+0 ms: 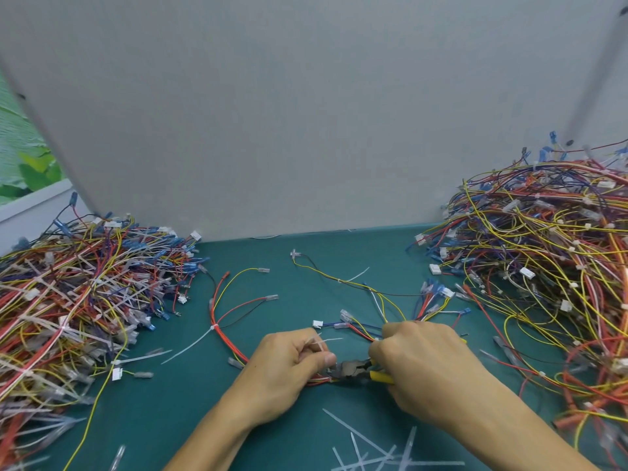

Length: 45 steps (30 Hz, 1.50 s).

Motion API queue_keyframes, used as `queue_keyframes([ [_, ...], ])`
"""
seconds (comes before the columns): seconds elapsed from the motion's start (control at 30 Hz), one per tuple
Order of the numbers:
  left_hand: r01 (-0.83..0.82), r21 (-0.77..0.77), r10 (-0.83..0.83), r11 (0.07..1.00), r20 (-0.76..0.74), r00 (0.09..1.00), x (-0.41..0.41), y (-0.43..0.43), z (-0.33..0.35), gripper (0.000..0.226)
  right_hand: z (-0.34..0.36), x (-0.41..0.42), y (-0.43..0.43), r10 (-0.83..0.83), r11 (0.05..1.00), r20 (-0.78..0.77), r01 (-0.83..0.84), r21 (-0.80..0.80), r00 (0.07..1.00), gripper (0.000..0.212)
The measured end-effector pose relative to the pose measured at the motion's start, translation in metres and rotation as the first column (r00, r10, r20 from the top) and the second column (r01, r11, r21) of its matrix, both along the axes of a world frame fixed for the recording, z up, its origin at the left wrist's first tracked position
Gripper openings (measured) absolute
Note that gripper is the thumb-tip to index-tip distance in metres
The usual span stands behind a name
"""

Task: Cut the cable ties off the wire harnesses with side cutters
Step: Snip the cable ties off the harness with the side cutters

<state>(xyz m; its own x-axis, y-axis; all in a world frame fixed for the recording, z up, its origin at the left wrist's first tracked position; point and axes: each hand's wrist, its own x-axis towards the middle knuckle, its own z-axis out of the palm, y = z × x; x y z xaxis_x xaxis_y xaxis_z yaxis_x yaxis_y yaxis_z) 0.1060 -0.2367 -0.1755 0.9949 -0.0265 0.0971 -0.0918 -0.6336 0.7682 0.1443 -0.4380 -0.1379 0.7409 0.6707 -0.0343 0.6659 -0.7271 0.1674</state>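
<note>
My left hand (pixel 289 365) pinches a wire harness (pixel 227 338) of red, yellow and dark wires together with a white cable tie (pixel 319 343) near the front middle of the green mat. My right hand (pixel 421 362) grips yellow-handled side cutters (pixel 353 368). Their dark jaws point left and sit against the bundle right beside my left thumb. Whether the jaws are around the tie is hidden by my fingers. Another white tie (pixel 212 329) still wraps the same harness further left.
A large heap of harnesses (pixel 71 300) covers the left side and a bigger one (pixel 543 266) fills the right. Cut white ties (pixel 370 450) lie near the front edge. A grey partition (pixel 306 113) stands behind the green mat (pixel 289 277).
</note>
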Motion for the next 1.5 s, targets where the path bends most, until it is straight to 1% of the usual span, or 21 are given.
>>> queue_keyframes([
  [0.33, 0.002, -0.017, -0.002, 1.0, -0.008, 1.0, 0.0, 0.0, -0.001, 0.018, -0.002, -0.001, 0.0, -0.007, 0.999, 0.01, 0.007, 0.04, 1.0, 0.016],
  [0.73, 0.012, -0.005, -0.012, 1.0, -0.015, 1.0, 0.001, 0.001, -0.001, 0.023, -0.006, 0.0, 0.0, -0.017, 1.0, 0.002, 0.017, 0.027, 1.0, 0.014],
  [1.1, 0.035, -0.009, -0.035, 0.999, -0.002, 0.999, 0.0, 0.002, -0.003, 0.018, -0.003, 0.0, 0.002, -0.036, 0.999, -0.046, 0.036, 0.016, 0.998, 0.013],
  [1.23, 0.048, -0.077, -0.048, 0.996, 0.0, 0.999, 0.0, 0.005, -0.002, 0.016, -0.003, -0.003, 0.002, -0.035, 0.999, -0.059, 0.037, 0.026, 0.998, 0.012],
  [1.3, 0.028, -0.148, -0.028, 0.989, -0.001, 1.0, 0.0, 0.005, -0.002, 0.016, 0.001, -0.003, 0.001, -0.044, 0.997, -0.058, 0.048, 0.06, 0.997, 0.01],
  [1.33, 0.011, -0.206, -0.012, 0.978, -0.004, 1.0, 0.0, 0.005, -0.001, 0.018, 0.003, -0.003, 0.0, -0.045, 0.995, -0.059, 0.05, 0.092, 0.997, 0.009],
  [1.43, -0.084, -0.397, 0.079, 0.914, -0.029, 0.996, 0.0, 0.006, -0.002, 0.027, 0.009, -0.004, -0.004, -0.028, 0.979, -0.094, 0.046, 0.198, 0.995, 0.016],
  [1.5, -0.157, -0.536, 0.16, 0.829, -0.04, 0.986, 0.002, 0.008, -0.001, 0.029, 0.012, -0.007, -0.005, 0.005, 0.972, -0.138, 0.028, 0.231, 0.99, 0.016],
])
